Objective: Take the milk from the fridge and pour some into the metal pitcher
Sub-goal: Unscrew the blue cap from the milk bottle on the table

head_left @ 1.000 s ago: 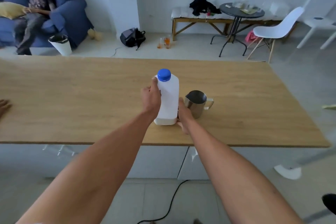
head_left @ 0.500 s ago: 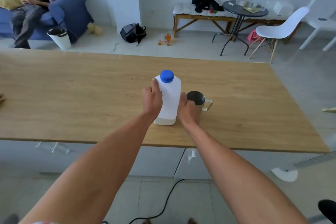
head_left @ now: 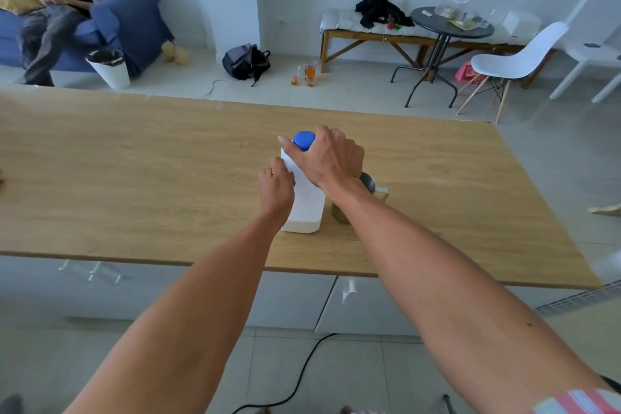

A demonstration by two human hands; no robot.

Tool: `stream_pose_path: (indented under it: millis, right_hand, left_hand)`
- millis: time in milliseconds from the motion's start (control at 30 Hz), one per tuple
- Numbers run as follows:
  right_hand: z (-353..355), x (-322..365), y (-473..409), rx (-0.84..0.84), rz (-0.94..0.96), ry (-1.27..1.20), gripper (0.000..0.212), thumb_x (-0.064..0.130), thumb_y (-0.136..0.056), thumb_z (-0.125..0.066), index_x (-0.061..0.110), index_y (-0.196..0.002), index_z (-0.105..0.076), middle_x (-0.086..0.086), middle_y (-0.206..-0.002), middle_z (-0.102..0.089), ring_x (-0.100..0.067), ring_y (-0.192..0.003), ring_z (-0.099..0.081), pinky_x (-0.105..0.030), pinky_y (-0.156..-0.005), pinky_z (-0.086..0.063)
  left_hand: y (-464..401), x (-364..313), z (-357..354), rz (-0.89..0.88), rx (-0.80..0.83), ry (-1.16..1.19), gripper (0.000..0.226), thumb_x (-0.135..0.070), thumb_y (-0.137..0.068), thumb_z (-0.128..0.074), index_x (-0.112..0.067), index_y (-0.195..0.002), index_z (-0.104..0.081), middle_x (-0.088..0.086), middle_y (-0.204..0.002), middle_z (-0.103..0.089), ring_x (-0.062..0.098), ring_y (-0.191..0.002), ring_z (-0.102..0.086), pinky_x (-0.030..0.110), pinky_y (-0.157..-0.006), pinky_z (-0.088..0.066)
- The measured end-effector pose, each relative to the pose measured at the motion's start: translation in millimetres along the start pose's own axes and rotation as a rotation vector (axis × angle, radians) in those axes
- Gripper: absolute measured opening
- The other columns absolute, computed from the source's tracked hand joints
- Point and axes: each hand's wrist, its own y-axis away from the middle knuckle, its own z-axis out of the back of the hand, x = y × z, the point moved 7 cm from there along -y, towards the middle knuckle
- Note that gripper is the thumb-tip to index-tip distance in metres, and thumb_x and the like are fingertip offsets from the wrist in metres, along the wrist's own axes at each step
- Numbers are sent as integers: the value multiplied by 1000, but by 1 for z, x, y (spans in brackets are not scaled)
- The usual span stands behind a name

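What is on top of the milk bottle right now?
A blue cap sits on the milk bottle, and the right hand is closed over it. The hand covers part of the cap, so whether it is loosened cannot be seen.

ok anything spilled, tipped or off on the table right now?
Nothing stands out. The milk bottle stands upright on the wooden table, blue cap on, with the metal pitcher upright beside it. No spill is visible. Left hand steadies the bottle; right hand is at the cap.

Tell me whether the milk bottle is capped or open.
Capped. The blue cap sits on the neck of the upright bottle; the right hand is closed around it, the left hand steadying the side.
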Motion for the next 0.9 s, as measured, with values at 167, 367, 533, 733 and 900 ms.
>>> stream_pose_path:
  millis: [167,367,533,733,900]
  right_hand:
    - [-1,4,-6,-4,84,-22,58,70,-94,-49,15,-74,-51,-2,-72,-56,-28,-59,-52,-30,-56,-31]
    - [-7,7,-14,49,181,-72,59,61,-97,-49,16,-61,-42,1,-57,-45,-27,-52,-50,-31,-54,-34]
    - [-8,7,-19,69,242,-76,60,56,-98,-49,15,-56,-39,2,-51,-39,-21,-44,-38,-29,-50,-31]
    - [-11,7,-22,93,276,-97,59,53,-99,-50,16,-54,-36,1,-51,-38,-17,-43,-34,-29,-50,-30]
    - [-14,6,-24,105,287,-122,58,52,-98,-51,15,-55,-37,1,-51,-37,-18,-44,-33,-28,-51,-30]
  left_hand:
    - [-4,3,-1,23,-28,11,37,-16,-97,-33,-21,-61,-23,-5,-57,-26,13,-56,-21,32,-52,-20]
    - [-10,2,-1,14,-18,-13,24,-25,-82,-34,-19,-61,-23,0,-60,-26,16,-56,-20,30,-49,-20]
    - [-10,1,-3,0,-24,0,35,-16,-93,-33,-21,-60,-22,0,-58,-24,16,-56,-19,31,-50,-18]
    - [-9,1,-4,20,-45,7,38,-13,-96,-33,-21,-60,-22,-1,-57,-24,16,-56,-19,32,-50,-19]
    - [-6,-3,-4,8,-58,-1,38,-11,-97,-32,-20,-62,-22,1,-58,-24,14,-54,-19,27,-46,-19]
